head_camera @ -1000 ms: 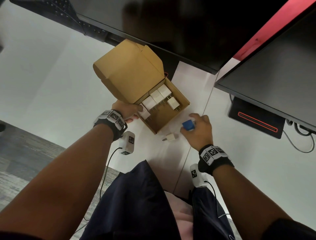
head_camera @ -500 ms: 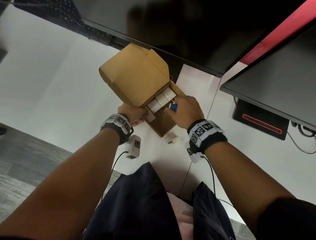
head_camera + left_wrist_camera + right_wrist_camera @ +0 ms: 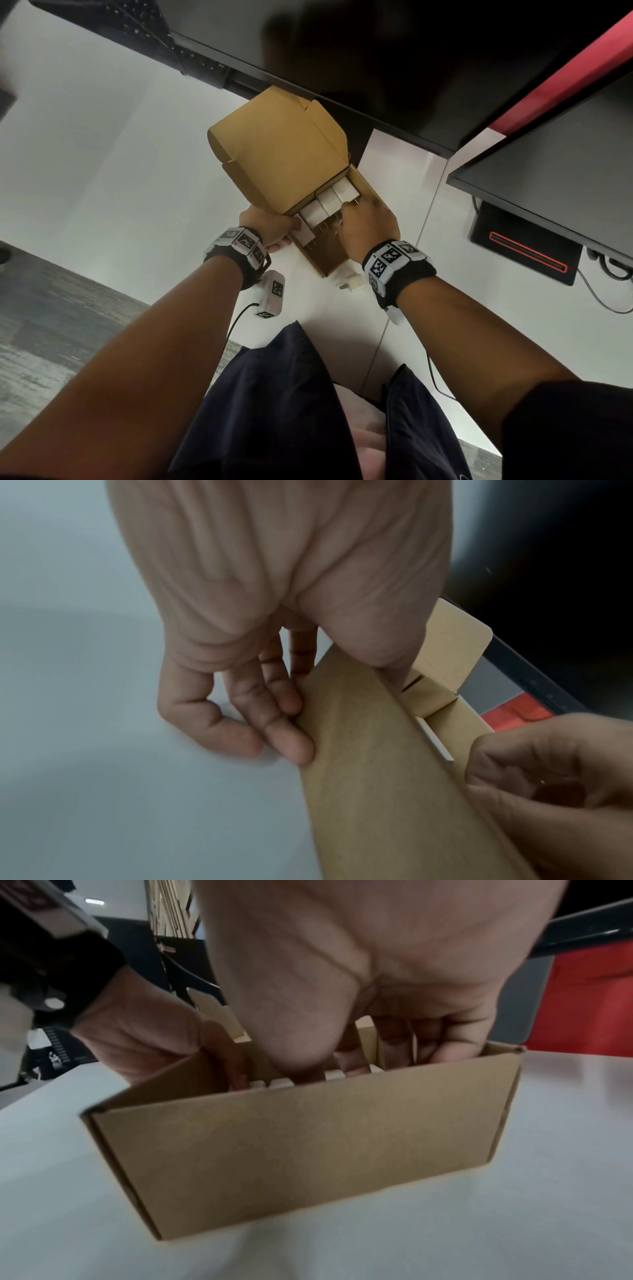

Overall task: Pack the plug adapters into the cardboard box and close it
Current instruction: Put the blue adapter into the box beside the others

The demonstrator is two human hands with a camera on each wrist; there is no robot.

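Nearest to us, a dark garment [image 3: 274, 411] covers our lap at the edge of the white surface [image 3: 102, 171]. Just beyond it, one white plug adapter [image 3: 351, 281] lies loose on the surface, touching or almost touching the near corner of the cardboard box [image 3: 308, 1150] and beside our right wrist. Our right hand [image 3: 364, 228] reaches down into the open box with its fingers [image 3: 455, 1047] curled inside; the box wall hides their tips, so we cannot tell whether they hold anything. Our left hand [image 3: 269, 228] grips the box's left wall, thumb inside and fingers [image 3: 287, 737] pressed against the outside. Inside the box, a row of white adapters [image 3: 323, 205] stands along the wall under the lid, prongs pointing toward our right hand. The lid [image 3: 277, 154] stands raised behind them, tilted away from us. Farther off, a dark monitor [image 3: 376, 51] overhangs the surface, a second one [image 3: 565, 164] sits to the right, and a black device with a red-lit slot [image 3: 527, 253] lies beneath it.
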